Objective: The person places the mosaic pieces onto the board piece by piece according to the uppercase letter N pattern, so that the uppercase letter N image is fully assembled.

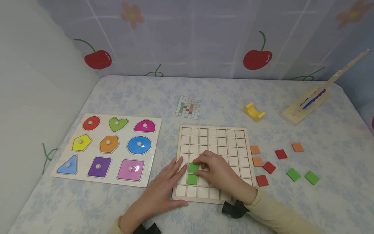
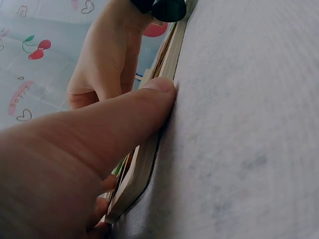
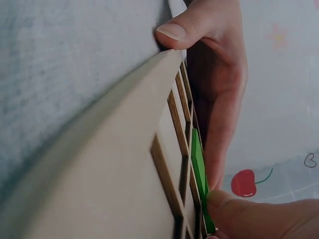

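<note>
A wooden grid board lies on the table with two green square tiles in neighbouring cells of one column. The upper green tile is pinched between the thumb and fingers of my right hand, at its cell. Just below it sits the lower green tile. My left hand rests against the board's left side, fingers straight over the edge. In the left wrist view the left thumb lies along the board's near edge. The right wrist view shows right fingertips touching the green tile.
Loose orange, red and green tiles lie right of the board. A small pattern card lies behind it. At left is a shape-puzzle board; a yellow curved block and a wooden stand are at back right.
</note>
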Available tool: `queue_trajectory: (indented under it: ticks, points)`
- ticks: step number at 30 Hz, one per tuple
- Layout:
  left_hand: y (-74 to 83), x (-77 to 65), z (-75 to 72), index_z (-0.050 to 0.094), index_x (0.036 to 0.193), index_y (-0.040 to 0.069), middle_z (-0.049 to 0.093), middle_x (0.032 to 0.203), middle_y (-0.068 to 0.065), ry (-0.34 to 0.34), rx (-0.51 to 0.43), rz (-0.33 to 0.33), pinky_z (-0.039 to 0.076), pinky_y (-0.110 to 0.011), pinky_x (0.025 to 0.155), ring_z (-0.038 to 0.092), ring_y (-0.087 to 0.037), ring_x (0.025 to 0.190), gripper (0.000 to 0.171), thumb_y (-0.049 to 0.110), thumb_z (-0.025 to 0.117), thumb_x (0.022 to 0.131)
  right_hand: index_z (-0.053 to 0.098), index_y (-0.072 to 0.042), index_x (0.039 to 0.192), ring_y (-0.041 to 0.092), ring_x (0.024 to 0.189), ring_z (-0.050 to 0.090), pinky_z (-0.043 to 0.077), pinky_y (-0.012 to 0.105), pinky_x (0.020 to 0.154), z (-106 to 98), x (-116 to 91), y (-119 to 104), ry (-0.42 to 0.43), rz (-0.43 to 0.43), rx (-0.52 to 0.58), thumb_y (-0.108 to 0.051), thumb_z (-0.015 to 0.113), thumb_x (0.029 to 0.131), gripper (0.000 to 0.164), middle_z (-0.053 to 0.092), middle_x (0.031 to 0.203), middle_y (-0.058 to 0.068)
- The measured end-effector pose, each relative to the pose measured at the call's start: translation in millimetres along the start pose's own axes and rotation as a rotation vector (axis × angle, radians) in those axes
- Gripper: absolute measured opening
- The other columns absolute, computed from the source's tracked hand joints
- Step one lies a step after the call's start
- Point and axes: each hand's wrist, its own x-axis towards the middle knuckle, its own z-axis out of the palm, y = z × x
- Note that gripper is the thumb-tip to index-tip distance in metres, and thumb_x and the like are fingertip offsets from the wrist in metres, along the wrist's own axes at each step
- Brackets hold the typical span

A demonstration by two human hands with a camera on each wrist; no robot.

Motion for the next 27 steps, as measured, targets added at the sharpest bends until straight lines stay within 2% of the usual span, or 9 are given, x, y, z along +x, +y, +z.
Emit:
queue_trajectory:
  ticks: [8, 13, 16, 18, 21, 24, 27]
  points:
    - [-1.2, 2.8, -0.1, 0.025, 0.149, 0.011, 0.004, 0.156, 0.001, 0.007, 0.001, 0.005, 0.014, -0.038, 0.110, -0.002, -0.015, 0.140, 0.099, 0.053, 0.073, 0.074, 0.070, -0.009, 0.099, 0.005, 0.071, 0.049, 0.045, 0.022, 0.060, -2, 2, -3, 0.015, 0.011, 0.002, -0.010, 0.078, 0.076, 0.024, 0.054, 0.084, -0.007]
    - [-0.9, 3.9, 1.2, 0.025, 0.149, 0.011, 0.003, 0.156, 0.002, 0.004, 0.000, 0.000, 0.014, -0.039, 0.110, -0.003, -0.015, 0.140, 0.099, 0.053, 0.073, 0.073, 0.071, -0.008, 0.101, 0.005, 0.072, 0.052, 0.048, 0.024, 0.063, -21, -1, 1, 0.044, 0.024, 0.043, -0.006, 0.076, 0.078, 0.023, 0.058, 0.084, -0.005]
    - [-0.8, 3.8, 2.5, 0.026, 0.149, 0.011, 0.004, 0.156, 0.001, 0.009, 0.002, 0.000, 0.015, -0.040, 0.110, -0.002, -0.016, 0.140, 0.100, 0.054, 0.074, 0.072, 0.071, -0.006, 0.101, 0.006, 0.072, 0.056, 0.051, 0.026, 0.065, -39, -8, 11, 0.113, -0.018, 0.055, -0.001, 0.076, 0.076, 0.026, 0.061, 0.086, -0.002]
    - [-1.0, 3.9, 3.1, 0.027, 0.148, 0.010, 0.006, 0.156, 0.000, 0.019, 0.007, 0.009, 0.016, -0.040, 0.110, -0.001, -0.018, 0.140, 0.100, 0.053, 0.074, 0.072, 0.070, -0.005, 0.100, 0.006, 0.073, 0.057, 0.052, 0.026, 0.066, -53, -17, 19, 0.162, -0.030, 0.061, 0.002, 0.076, 0.074, 0.028, 0.062, 0.088, 0.000]
    - [-1.0, 3.8, 3.5, 0.026, 0.148, 0.010, 0.006, 0.156, -0.001, 0.024, 0.010, 0.012, 0.015, -0.039, 0.110, 0.000, -0.018, 0.140, 0.101, 0.053, 0.075, 0.071, 0.070, -0.006, 0.101, 0.006, 0.074, 0.059, 0.053, 0.023, 0.066, -76, -36, 32, 0.230, 0.009, 0.033, 0.002, 0.076, 0.074, 0.029, 0.063, 0.090, 0.001]
    - [-1.0, 2.6, 3.2, 0.026, 0.149, 0.010, 0.006, 0.156, 0.000, 0.018, 0.012, 0.005, 0.014, -0.038, 0.110, -0.001, -0.017, 0.140, 0.101, 0.053, 0.075, 0.071, 0.069, -0.007, 0.105, 0.006, 0.078, 0.059, 0.051, 0.019, 0.068, -98, -62, 46, 0.273, 0.119, 0.001, -0.003, 0.074, 0.078, 0.028, 0.063, 0.094, 0.001]
    - [-0.8, 0.8, 2.8, 0.027, 0.148, 0.010, 0.007, 0.156, -0.001, 0.019, 0.013, 0.008, 0.016, -0.040, 0.110, 0.000, -0.017, 0.140, 0.100, 0.054, 0.074, 0.072, 0.068, -0.010, 0.108, 0.002, 0.081, 0.058, 0.048, 0.012, 0.069, -112, -94, 71, 0.335, 0.217, -0.056, -0.010, 0.073, 0.081, 0.027, 0.064, 0.096, 0.000]
